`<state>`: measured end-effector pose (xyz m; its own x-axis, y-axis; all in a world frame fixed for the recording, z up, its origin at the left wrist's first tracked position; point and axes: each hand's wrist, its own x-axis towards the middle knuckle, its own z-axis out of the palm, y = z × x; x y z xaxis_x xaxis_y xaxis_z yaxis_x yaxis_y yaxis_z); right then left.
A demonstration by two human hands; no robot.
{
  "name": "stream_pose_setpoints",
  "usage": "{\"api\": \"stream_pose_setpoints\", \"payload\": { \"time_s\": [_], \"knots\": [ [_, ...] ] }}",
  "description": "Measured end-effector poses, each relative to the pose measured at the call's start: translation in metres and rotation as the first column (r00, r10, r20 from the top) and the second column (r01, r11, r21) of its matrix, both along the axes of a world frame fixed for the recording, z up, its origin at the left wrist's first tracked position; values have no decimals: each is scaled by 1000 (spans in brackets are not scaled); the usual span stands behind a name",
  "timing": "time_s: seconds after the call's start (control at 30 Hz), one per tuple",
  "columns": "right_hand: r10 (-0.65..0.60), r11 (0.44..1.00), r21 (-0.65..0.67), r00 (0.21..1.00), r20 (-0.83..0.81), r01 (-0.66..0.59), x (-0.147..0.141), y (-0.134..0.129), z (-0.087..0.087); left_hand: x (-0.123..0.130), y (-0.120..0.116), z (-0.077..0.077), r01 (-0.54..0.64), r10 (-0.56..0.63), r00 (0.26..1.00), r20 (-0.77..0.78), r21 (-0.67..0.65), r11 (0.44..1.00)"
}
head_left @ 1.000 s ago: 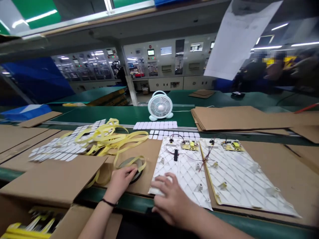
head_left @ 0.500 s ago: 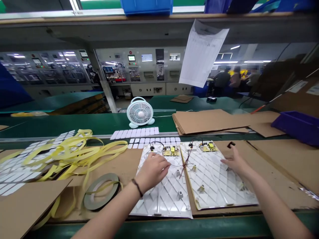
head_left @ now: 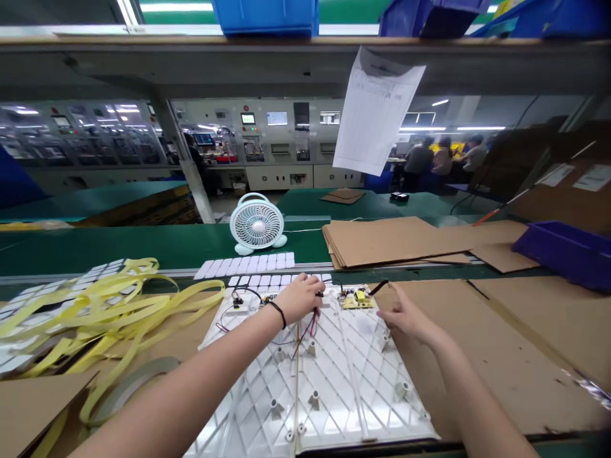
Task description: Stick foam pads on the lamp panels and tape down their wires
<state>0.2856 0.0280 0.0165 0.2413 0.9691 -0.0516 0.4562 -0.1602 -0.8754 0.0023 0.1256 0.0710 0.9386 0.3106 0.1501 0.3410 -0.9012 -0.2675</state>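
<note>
Two white ribbed plastic panels lie side by side on cardboard, the left panel [head_left: 224, 375] partly behind my left forearm and the right panel [head_left: 344, 388] in fuller view. My left hand [head_left: 300, 299] reaches over to the right panel's top edge. Its fingers are closed at a small black part near the red and black wires [head_left: 312, 323]; what they grip is hidden. Beside the panel's upper right corner, my right hand [head_left: 405, 316] pinches a short black strip [head_left: 380, 287] between thumb and finger. Close to that strip sits a circuit board [head_left: 356, 299] with a yellow component.
Loops of yellow tape [head_left: 114, 305] and a grey tape roll [head_left: 138, 381] lie left. Behind the panels stand white sticker pads [head_left: 248, 264] and a pale blue fan [head_left: 258, 226]. Cardboard sheets [head_left: 396, 238] and a purple bin [head_left: 563, 251] are right. A paper sheet [head_left: 377, 114] hangs overhead.
My left hand has gone from the left panel to the right panel's top edge. My right hand still pinches the black strip, now closer to the circuit board. The view has shifted.
</note>
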Motion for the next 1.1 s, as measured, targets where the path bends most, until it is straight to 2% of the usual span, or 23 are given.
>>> {"api": "stream_pose_setpoints", "payload": {
  "time_s": [0.1, 0.17, 0.27, 0.33, 0.43, 0.53, 0.6, 0.73, 0.83, 0.93, 1.1],
  "knots": [
    [65, 980, 197, 986, -156, -33, -9, 18, 16, 0, -3, 4, -95, 105, 992, 72, -132, 987],
    [178, 945, 316, 943, -283, -83, -23, 25, 28, 7, -11, 3, -150, 167, 982, 86, -174, 973],
    [391, 899, 372, 806, -445, -230, -49, 26, 35, 26, -27, -5, -245, 259, 960, 103, -133, 960],
    [435, 889, 362, 760, -483, -279, -66, 22, 29, 39, -36, -12, -312, 325, 940, 105, -128, 941],
    [410, 901, 327, 800, -437, -284, -79, 14, 13, 48, -41, -19, -400, 423, 901, 95, -193, 896],
    [360, 916, 321, 847, -391, -241, -79, 12, 6, 45, -41, -21, -422, 470, 876, 112, -295, 857],
    [337, 920, 339, 837, -432, -195, -78, 12, 8, 41, -40, -21, -426, 490, 861, 133, -337, 840],
    [322, 931, 326, 785, -530, -162, -90, 12, 8, 40, -42, -22, -440, 507, 847, 162, -323, 838],
    [296, 936, 313, 846, -443, -163, -102, 10, 0, 40, -45, -24, -414, 486, 856, 176, -330, 848],
    [252, 927, 360, 891, -376, -111, -101, 12, -7, 38, -45, -25, -354, 470, 844, 259, -390, 850],
    [201, 900, 437, 897, -394, -9, -77, 18, 3, 34, -41, -24, -279, 464, 818, 339, -471, 837]
  ]
}}
